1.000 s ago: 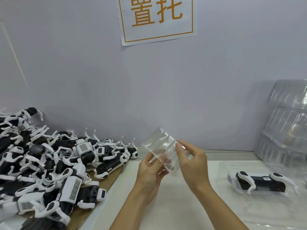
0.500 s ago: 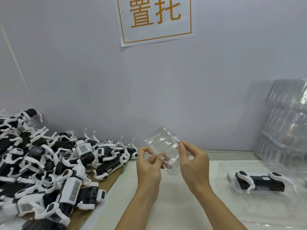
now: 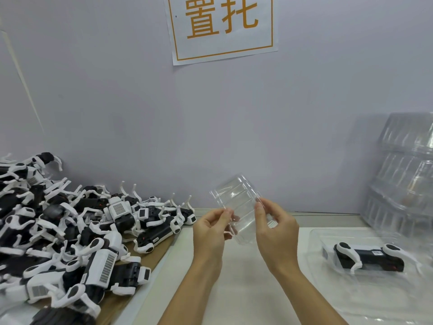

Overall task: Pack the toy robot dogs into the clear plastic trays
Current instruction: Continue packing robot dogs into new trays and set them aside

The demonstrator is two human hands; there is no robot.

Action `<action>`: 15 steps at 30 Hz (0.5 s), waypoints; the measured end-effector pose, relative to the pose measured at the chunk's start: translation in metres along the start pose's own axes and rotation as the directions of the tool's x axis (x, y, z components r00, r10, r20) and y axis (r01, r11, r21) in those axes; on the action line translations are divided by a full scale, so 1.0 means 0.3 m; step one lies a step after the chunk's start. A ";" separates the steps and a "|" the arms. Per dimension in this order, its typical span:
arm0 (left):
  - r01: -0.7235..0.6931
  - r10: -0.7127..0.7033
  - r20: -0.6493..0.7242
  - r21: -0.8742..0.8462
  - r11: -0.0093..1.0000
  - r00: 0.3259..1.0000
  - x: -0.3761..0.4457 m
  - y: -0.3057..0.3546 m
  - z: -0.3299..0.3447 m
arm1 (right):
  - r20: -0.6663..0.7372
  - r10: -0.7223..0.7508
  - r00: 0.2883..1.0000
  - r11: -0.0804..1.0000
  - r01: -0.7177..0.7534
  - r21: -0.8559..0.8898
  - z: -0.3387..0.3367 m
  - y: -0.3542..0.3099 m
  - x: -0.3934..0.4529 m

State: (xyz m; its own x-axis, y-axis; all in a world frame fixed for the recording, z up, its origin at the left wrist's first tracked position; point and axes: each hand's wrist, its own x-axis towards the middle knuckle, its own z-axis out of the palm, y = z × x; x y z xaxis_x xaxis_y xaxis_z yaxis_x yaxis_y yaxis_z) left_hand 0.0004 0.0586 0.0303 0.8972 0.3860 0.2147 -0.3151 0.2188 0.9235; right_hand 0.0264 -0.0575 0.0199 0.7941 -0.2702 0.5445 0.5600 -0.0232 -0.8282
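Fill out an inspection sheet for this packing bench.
Surface: white tabletop, brown board under the pile at left.
Job's things: heap of black-and-white toy robot dogs; one dog in a clear plastic tray; stacked clear trays.
Clutter: nothing seen.
Grippers: left hand and right hand pinch a small ribbed clear insert above the table.
Cables: nothing seen.
Surroundings: grey wall, orange-lettered paper sign.

We get one head-worn wide-angle view, looking forward and slightly down over the white table (image 3: pixel 246 289) toward the grey wall (image 3: pixel 257 125). Both forearms enter from the bottom edge, close to us. No second view shares anything.
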 end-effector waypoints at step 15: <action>0.057 -0.051 0.046 -0.133 0.989 0.998 0.017 -0.028 -0.030 | 0.041 0.047 0.998 0.998 -0.048 0.047 0.000 -0.010 0.005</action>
State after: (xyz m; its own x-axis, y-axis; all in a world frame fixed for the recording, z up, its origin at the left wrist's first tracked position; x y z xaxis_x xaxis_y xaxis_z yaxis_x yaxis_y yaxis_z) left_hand 0.0048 0.0667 0.0206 0.9253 0.3330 0.1813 -0.3019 0.3579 0.8836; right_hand 0.0259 -0.0577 0.0231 0.8282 -0.2318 0.5103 0.5313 0.0351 -0.8465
